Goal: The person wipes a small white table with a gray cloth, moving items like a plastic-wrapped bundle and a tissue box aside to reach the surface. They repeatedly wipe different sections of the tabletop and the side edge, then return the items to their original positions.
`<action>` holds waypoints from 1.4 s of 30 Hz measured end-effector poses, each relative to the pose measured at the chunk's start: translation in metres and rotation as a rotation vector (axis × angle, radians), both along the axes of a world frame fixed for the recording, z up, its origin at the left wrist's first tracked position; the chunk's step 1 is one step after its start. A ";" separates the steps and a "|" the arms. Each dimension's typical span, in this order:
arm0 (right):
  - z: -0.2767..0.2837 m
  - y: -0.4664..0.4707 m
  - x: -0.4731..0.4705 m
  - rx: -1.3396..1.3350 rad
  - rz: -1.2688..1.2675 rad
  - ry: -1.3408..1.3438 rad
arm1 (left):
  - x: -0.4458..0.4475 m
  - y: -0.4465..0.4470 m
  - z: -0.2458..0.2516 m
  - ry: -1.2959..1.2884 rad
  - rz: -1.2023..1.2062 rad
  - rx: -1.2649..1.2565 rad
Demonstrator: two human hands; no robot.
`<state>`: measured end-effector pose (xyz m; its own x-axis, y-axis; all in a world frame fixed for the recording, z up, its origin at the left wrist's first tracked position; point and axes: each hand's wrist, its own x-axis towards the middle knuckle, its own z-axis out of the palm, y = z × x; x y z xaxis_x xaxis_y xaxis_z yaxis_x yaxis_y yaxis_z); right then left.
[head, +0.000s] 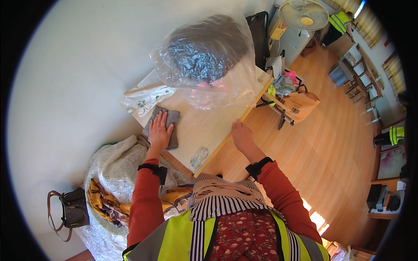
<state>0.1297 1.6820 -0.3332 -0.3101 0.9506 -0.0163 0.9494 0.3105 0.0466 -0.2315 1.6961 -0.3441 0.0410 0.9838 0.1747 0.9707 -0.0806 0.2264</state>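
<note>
My left hand [159, 132] presses flat on a folded grey cloth [173, 142], fingers pointing toward the far end of a pale tabletop [196, 130]. The cloth lies near the tabletop's left side. At the yellow-edged right side of the table, my right hand [243, 134] has its fingers curled against the rim; its fingertips are partly hidden. A large clear plastic bag [202, 55] with dark, crumpled contents covers the far part of the table. Beside it, a white embroidered cloth [152, 99] hangs over the left corner. A worn patterned patch [200, 157] marks the near corner.
Lace-covered furniture [112, 164] stands at left with a brown handbag [74, 208]. Right of the table are an orange bag [297, 106] on a folding frame and a standing fan [304, 15]. Two people in yellow vests, one far off [339, 24] and another [395, 135], are at right.
</note>
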 end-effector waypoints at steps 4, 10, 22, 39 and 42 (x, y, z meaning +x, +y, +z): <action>0.000 -0.001 0.004 -0.002 0.035 -0.015 | -0.031 0.035 -0.002 0.033 0.105 0.009; -0.002 -0.003 0.006 0.026 0.059 0.000 | -0.031 0.049 -0.011 0.064 0.183 0.005; 0.001 -0.003 0.004 0.076 0.092 -0.045 | 0.095 -0.074 0.013 0.009 -0.303 -0.071; -0.003 -0.005 0.009 0.064 0.086 0.021 | 0.042 0.042 -0.006 0.005 0.081 0.052; -0.004 -0.005 0.006 0.073 0.081 -0.016 | 0.056 0.031 -0.008 -0.036 -0.002 0.044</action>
